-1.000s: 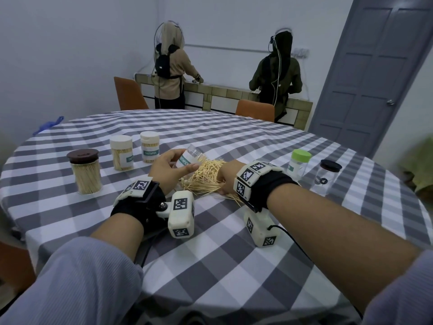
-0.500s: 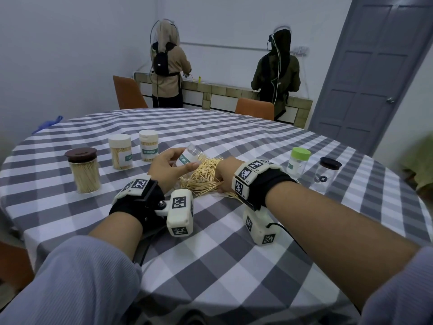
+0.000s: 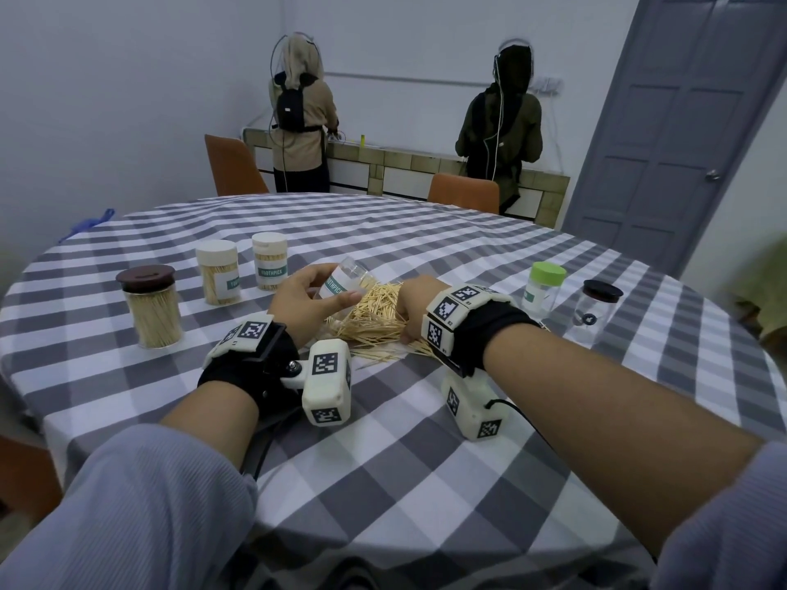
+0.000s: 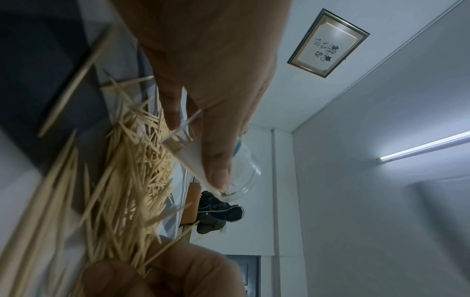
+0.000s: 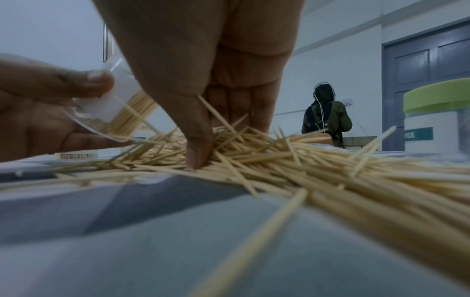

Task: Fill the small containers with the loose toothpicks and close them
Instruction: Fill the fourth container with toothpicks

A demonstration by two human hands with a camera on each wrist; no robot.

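Observation:
A pile of loose toothpicks (image 3: 374, 321) lies on the checked tablecloth (image 3: 383, 462) in front of me. My left hand (image 3: 306, 300) grips a small clear container (image 3: 345, 281) with a white and green label. The container is tilted, its open mouth low against the pile's left side, and the right wrist view shows toothpicks inside the container (image 5: 114, 108). My right hand (image 3: 415, 304) sits on the right of the pile. Its thumb and curled fingers (image 5: 198, 154) dig into the toothpicks (image 5: 279, 160) and pinch some. In the left wrist view the container (image 4: 229, 166) sits under my thumb.
On the left stand a brown-lidded jar (image 3: 151, 310) full of toothpicks and two white-lidded containers (image 3: 217, 270) (image 3: 268, 259). On the right are a green-lidded container (image 3: 543, 287) and a black-lidded clear jar (image 3: 596, 308). Two people stand at the far counter behind orange chairs.

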